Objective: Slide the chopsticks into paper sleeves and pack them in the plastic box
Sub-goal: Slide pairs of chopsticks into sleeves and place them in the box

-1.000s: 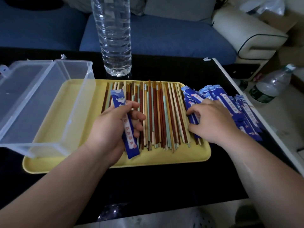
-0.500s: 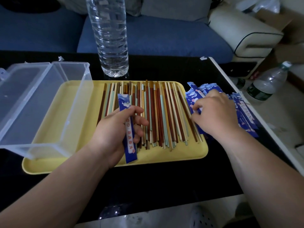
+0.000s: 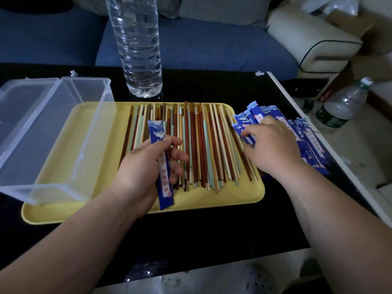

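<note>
The left hand (image 3: 146, 172) is clamping its grip on one blue paper sleeve (image 3: 162, 164), whose long axis is running away from the person, near end over the yellow tray (image 3: 212, 205). The chopsticks (image 3: 199, 145) are lying side by side on the tray, pointing the same way. The right hand (image 3: 273, 147) is covering the sleeve pile (image 3: 307, 141) on the worktop (image 3: 191, 240); its fingertips are hidden, so its grip cannot be told. The plastic box (image 3: 63, 124) is standing open on the tray's left end, cut off by the frame edge.

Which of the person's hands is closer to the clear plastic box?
Left. The left hand, gripping a paper sleeve, is a little to the right of the plastic box; the right hand is on the sleeve pile, across the chopsticks.
</note>
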